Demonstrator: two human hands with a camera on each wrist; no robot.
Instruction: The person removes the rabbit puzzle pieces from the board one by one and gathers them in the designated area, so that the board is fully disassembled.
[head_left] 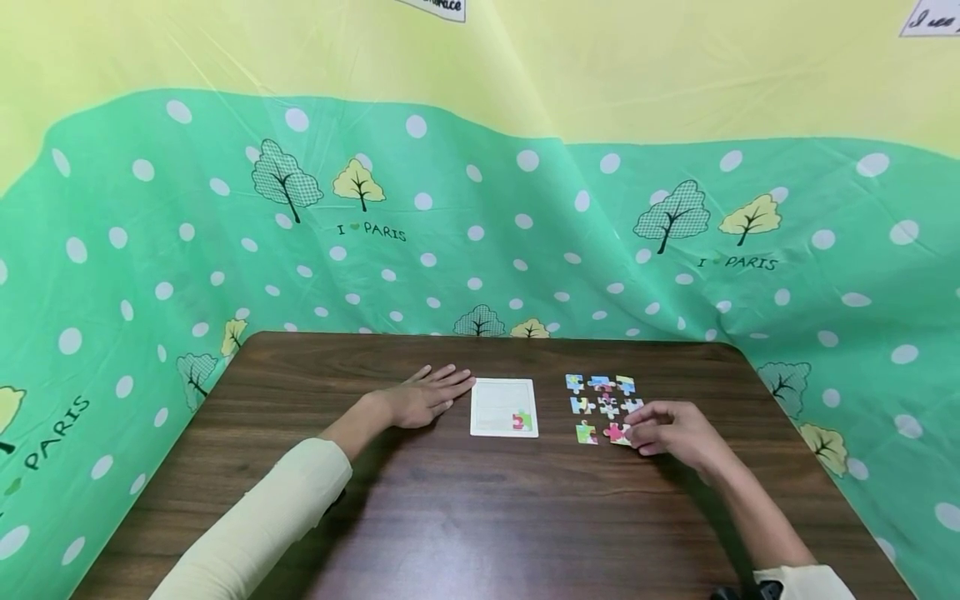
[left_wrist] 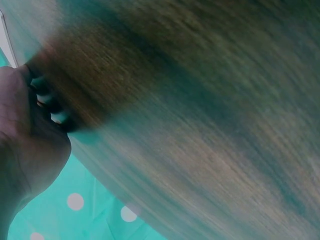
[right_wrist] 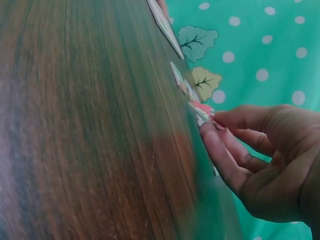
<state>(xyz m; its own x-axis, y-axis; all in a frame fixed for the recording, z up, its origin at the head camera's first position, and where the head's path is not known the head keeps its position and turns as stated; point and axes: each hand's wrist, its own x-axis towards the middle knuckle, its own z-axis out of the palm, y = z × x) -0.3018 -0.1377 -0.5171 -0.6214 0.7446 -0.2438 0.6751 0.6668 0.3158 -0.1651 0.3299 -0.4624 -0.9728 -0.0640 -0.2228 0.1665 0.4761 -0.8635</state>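
Observation:
Flat on the table, my left hand [head_left: 420, 404] has its fingers spread, with the fingertips right at the upper left corner of a white puzzle tray [head_left: 491, 423]. One green and red puzzle piece [head_left: 521, 421] lies in the tray's lower right corner. My right hand [head_left: 678, 435] pinches a red puzzle piece [head_left: 615, 432] at its right edge between thumb and fingers, seen closer in the right wrist view [right_wrist: 202, 109]. Fingers hide part of that piece. A green puzzle piece [head_left: 587, 432] lies just left of it. The left wrist view shows my left hand [left_wrist: 30, 125] only partly.
Several other puzzle pieces [head_left: 601, 383] lie in spaced rows beyond the red one, right of the tray. The brown wooden table [head_left: 450, 525] ends against a green and yellow printed cloth [head_left: 480, 233] behind it.

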